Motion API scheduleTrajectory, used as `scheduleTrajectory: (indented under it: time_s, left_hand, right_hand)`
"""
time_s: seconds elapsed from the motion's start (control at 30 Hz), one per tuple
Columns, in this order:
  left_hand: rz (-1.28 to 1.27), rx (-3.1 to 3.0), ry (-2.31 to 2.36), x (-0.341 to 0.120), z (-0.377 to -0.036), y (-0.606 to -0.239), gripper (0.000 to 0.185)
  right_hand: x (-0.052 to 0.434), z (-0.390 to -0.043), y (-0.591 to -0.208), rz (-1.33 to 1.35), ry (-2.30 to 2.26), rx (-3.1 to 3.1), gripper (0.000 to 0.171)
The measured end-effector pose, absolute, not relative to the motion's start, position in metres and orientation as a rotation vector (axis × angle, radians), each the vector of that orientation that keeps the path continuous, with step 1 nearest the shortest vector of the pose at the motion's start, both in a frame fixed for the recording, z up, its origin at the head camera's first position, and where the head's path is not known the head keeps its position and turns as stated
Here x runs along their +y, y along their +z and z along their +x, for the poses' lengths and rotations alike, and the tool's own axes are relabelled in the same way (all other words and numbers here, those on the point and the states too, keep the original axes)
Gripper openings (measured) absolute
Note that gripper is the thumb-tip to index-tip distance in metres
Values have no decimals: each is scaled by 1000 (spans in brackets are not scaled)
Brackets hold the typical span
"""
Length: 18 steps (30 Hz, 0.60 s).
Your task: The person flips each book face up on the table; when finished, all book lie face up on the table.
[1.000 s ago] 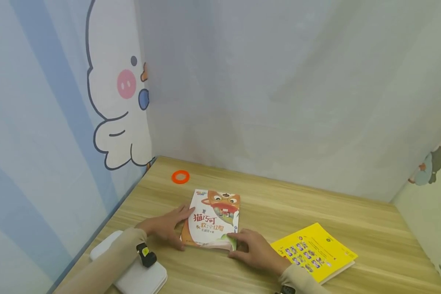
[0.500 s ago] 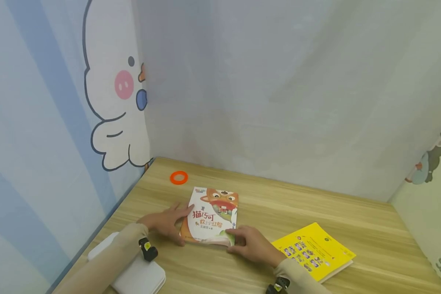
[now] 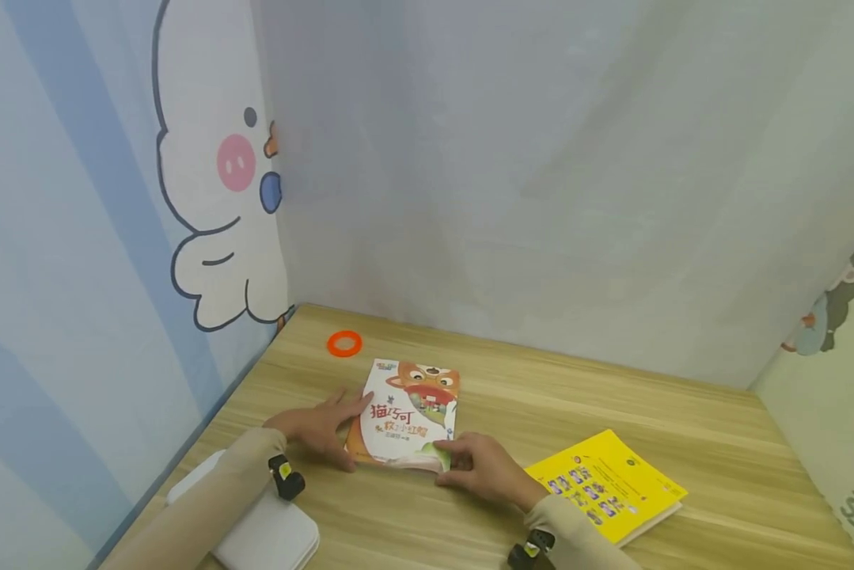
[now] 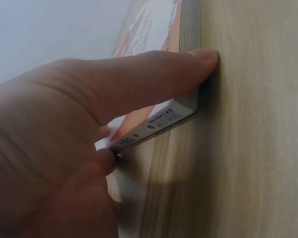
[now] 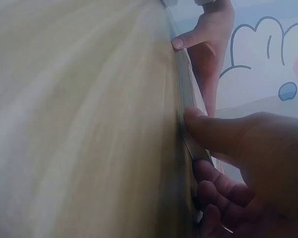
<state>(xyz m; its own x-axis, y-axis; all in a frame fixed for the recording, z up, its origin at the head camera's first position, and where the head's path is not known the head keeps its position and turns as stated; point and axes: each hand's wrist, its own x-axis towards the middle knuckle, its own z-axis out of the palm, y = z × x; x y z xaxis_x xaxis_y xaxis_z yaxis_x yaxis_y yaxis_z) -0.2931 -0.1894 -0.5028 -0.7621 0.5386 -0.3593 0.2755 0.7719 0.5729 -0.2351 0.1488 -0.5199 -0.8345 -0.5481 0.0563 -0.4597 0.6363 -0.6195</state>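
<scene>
A picture book [image 3: 408, 423] with a white cover, an orange cartoon animal and red lettering lies face up on the wooden table. My left hand [image 3: 321, 427] holds its left side, index finger on the cover's edge and thumb at the near edge. In the left wrist view the thumb [image 4: 154, 74] lies across the book's corner, with fingertips at the spine [image 4: 161, 119]. At the near right corner my right hand [image 3: 485, 473] grips the book, its thumb [image 5: 213, 131] against the page edges in the right wrist view and the other fingers curled beside it.
A yellow book [image 3: 608, 487] lies to the right, close beside the right wrist. Under the left forearm is a white rounded case [image 3: 273, 534]. An orange ring [image 3: 344, 343] sits near the table's back left corner. Printed curtains [image 3: 505, 158] stand behind the table [image 3: 612, 396].
The picture book has slid slightly away and to the left, both hands moving with it. The head view has shifted a little. The ring and yellow book stay where they were.
</scene>
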Motion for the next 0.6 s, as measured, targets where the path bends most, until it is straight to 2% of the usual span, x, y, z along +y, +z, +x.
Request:
scheduleTrajectory:
  time_s: [0.6]
  left_hand:
    - [606, 2472, 651, -184, -289, -501, 123]
  right_hand:
    - [150, -230, -523, -903, -968, 2738, 53]
